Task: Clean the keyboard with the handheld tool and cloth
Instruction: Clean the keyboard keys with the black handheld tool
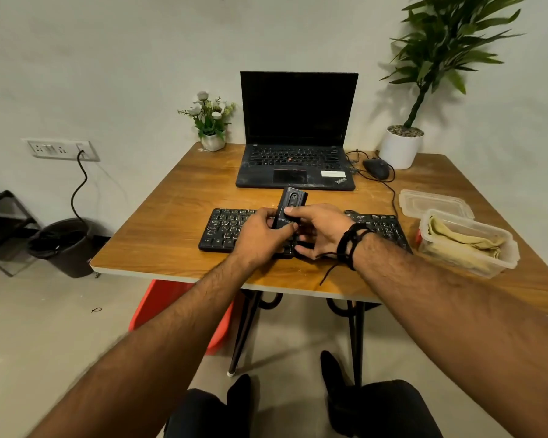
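Observation:
A black keyboard (225, 227) lies near the front edge of the wooden table (171, 248). Above its middle stands a black handheld tool (291, 203), upright and slightly tilted. My left hand (260, 237) grips the tool's lower body from the left. My right hand (320, 229) holds it from the right, with the thumb pressed on its front face. A yellowish cloth (462, 240) lies folded in an open clear plastic box (506, 248) at the right.
An open black laptop (295, 165) sits behind the keyboard, with a wired mouse (377, 168) to its right. The box's lid (434, 203), a small flower pot (212, 142) and a large potted plant (400, 150) also stand on the table. A dark bin (65, 248) stands on the floor at left.

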